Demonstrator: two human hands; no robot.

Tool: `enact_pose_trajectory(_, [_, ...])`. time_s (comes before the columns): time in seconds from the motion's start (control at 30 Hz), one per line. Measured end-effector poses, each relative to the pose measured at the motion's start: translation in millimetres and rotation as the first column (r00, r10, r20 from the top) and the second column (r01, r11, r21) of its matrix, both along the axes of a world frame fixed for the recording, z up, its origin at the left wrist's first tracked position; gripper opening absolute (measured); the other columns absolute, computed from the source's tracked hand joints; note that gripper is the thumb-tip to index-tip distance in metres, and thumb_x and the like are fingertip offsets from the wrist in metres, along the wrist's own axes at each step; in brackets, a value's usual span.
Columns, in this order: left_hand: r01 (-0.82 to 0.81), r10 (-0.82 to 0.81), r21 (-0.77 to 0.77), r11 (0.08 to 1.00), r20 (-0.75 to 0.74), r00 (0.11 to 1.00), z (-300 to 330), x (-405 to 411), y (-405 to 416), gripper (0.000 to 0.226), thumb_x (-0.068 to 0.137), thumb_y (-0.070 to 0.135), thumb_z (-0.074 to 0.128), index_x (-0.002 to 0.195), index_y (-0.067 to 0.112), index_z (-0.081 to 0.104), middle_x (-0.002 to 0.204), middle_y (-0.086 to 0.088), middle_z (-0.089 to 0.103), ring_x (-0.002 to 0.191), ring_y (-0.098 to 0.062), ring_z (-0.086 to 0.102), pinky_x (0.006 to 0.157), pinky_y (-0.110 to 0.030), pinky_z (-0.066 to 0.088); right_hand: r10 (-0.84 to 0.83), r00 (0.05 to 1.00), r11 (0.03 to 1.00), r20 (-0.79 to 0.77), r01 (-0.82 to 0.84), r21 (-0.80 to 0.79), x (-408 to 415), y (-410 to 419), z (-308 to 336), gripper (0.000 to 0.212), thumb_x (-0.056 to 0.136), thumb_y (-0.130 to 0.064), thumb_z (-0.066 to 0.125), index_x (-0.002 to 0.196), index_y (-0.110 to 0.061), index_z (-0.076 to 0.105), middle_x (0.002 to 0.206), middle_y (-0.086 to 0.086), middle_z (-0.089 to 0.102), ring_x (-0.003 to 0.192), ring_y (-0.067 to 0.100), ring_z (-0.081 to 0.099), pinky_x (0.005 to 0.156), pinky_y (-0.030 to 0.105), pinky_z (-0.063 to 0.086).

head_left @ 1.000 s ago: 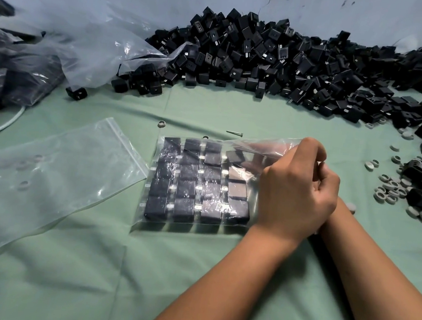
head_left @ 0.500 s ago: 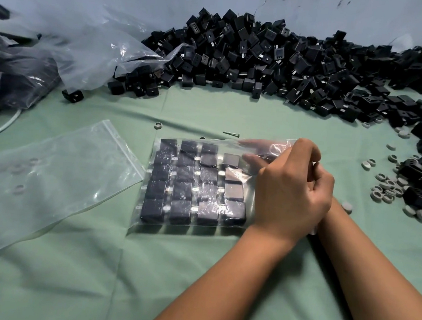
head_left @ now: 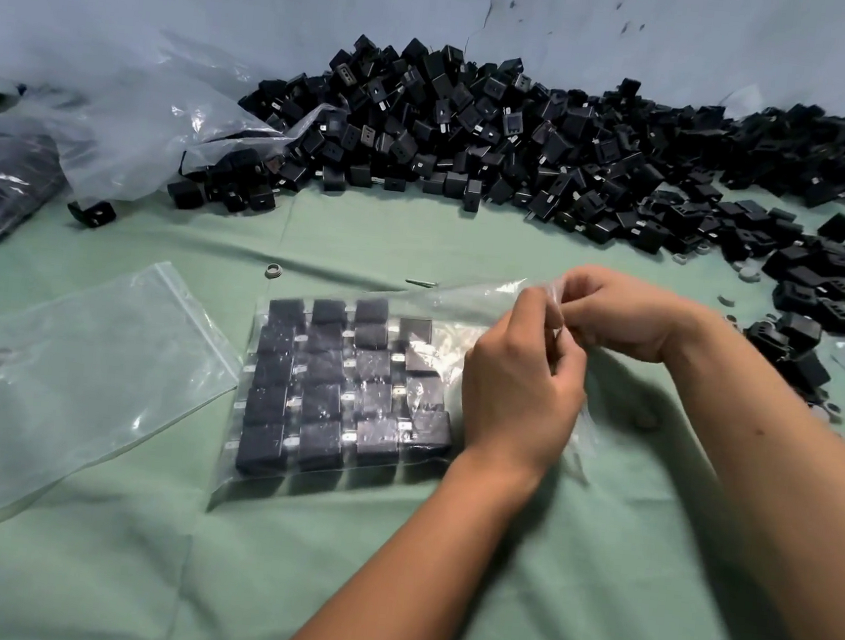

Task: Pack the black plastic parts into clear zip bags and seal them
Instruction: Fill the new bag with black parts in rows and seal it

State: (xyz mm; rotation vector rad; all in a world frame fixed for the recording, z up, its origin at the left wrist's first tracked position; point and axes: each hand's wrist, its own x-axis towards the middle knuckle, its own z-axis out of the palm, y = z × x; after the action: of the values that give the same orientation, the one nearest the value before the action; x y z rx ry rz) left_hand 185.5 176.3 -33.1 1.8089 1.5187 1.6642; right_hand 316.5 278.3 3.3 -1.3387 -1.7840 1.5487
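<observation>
We are at the sealing step for one filled bag. The clear zip bag (head_left: 331,393) lies flat on the green-covered tabletop (head_left: 385,574), just in front of us, and the black plastic parts (head_left: 346,390) inside it sit in neat rows, filling the left and middle of the bag. Its open mouth is at the right end, lifted a little off the cloth.

Our left hand (head_left: 516,396) has its fingers curled and pinches the mouth edge of the bag from the near side. Our right hand (head_left: 622,313) pinches the same edge from the far side, fingertips meeting the left hand's. Both hands hold plastic only, no loose part. Whether the zip strip is already pressed together anywhere we cannot tell; the film is crumpled and glossy there.

Next, we judge, the two lips of the mouth need to be lined up, then pinched and run along the strip from one end to the other, with trapped air pushed out so the rows stay put.

An empty zip bag (head_left: 69,378) lies flat to the left, touching or just beside the filled one, ready for the following batch. The big heap of loose black parts (head_left: 505,137) runs along the wall beyond, with small grey rings (head_left: 273,270) scattered on the cloth.
</observation>
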Motion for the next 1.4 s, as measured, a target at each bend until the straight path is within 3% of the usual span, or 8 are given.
enact_pose_trajectory(0.17, [-0.052,0.062,-0.151,0.987,0.060,0.996,-4.1,-3.5,9.2,0.011,0.089,0.013,0.066,0.087,0.017,0.056,0.077,0.004,0.063,0.070,-0.018,0.058,0.064,-0.034,0.044,-0.345,0.933,0.923,0.108,0.316,0.220,-23.9,27.6,-5.6,0.031,0.080,0.003,0.062,0.051,-0.009,0.063,0.046,0.008,0.050,0.037,0.013,0.041,0.042,0.022,0.031])
enact_pose_trajectory(0.3, [-0.088,0.124,-0.241,0.967,0.140,0.982,-2.6,-6.4,11.9,0.013,0.085,0.013,0.066,0.085,0.018,0.054,0.071,0.008,0.060,0.067,-0.016,0.057,0.064,-0.032,0.044,-0.782,0.623,0.570,-0.020,0.728,0.381,-43.8,68.8,-11.7,0.022,0.075,-0.003,0.049,0.068,-0.003,0.069,0.064,0.009,0.067,0.058,0.021,0.055,0.054,0.029,0.045])
enact_pose_trajectory(0.43, [-0.091,0.133,-0.272,0.958,0.139,0.981,-1.3,-4.7,11.8,0.013,0.082,0.013,0.063,0.088,0.020,0.053,0.072,0.007,0.060,0.070,-0.018,0.056,0.067,-0.036,0.046,-0.559,0.715,0.687,0.420,0.116,0.717,-60.7,100.6,-8.2,0.031,0.088,-0.006,0.054,0.111,-0.018,0.071,0.116,0.007,0.069,0.110,0.027,0.060,0.093,0.039,0.052])
enact_pose_trajectory(0.57, [-0.042,0.083,-0.336,0.941,0.110,0.990,0.3,-7.2,9.9,0.017,0.085,0.015,0.060,0.097,0.021,0.051,0.082,0.000,0.065,0.078,-0.026,0.060,0.071,-0.041,0.046,-0.278,0.608,0.779,0.744,-0.311,0.545,-86.0,130.3,-3.8,0.067,0.094,0.004,0.045,0.154,-0.025,0.041,0.160,0.009,0.025,0.143,0.036,0.023,0.116,0.053,0.035])
enact_pose_trajectory(0.67, [-0.007,0.025,-0.376,0.927,0.043,0.999,3.3,-9.8,6.9,0.019,0.086,0.019,0.060,0.097,0.019,0.045,0.085,-0.007,0.065,0.080,-0.035,0.059,0.069,-0.045,0.044,-0.255,0.515,0.805,0.819,-0.356,0.475,-103.2,138.5,-10.9,0.051,0.096,0.002,0.041,0.142,-0.014,0.055,0.162,0.009,0.018,0.141,0.041,0.028,0.115,0.055,0.035])
enact_pose_trajectory(1.07, [-0.082,-0.041,-0.581,0.809,-0.196,0.980,18.7,-27.5,-4.5,0.023,0.080,0.021,0.054,0.099,0.017,0.042,0.106,-0.016,0.067,0.100,-0.042,0.063,0.073,-0.040,0.043,-0.553,0.710,0.769,0.435,0.234,0.595,-59.6,92.5,-6.1,0.026,0.083,-0.016,0.081,0.107,-0.016,0.073,0.123,0.010,0.068,0.115,0.029,0.062,0.090,0.029,0.049])
enact_pose_trajectory(1.2, [-0.069,0.016,-0.570,0.819,-0.098,0.995,20.4,-30.8,-5.2,0.026,0.081,0.021,0.055,0.104,0.010,0.050,0.101,-0.015,0.066,0.094,-0.040,0.063,0.072,-0.038,0.043,-0.669,0.726,0.640,-0.157,0.671,0.376,-45.6,30.8,2.9,0.023,0.091,-0.016,0.064,0.113,-0.019,0.071,0.093,0.010,0.072,0.063,0.019,0.065,0.063,0.035,0.057])
enact_pose_trajectory(1.4, [-0.067,0.128,-0.493,0.867,0.091,0.988,27.5,-28.6,-8.1,0.022,0.085,0.026,0.060,0.100,0.021,0.045,0.083,0.001,0.060,0.075,-0.025,0.059,0.063,-0.035,0.044,-0.490,0.826,0.828,-0.279,0.541,0.149,-29.8,-55.0,18.1,0.018,0.094,-0.007,0.052,0.087,-0.007,0.069,0.072,0.016,0.071,0.046,0.013,0.051,0.039,0.019,0.038])
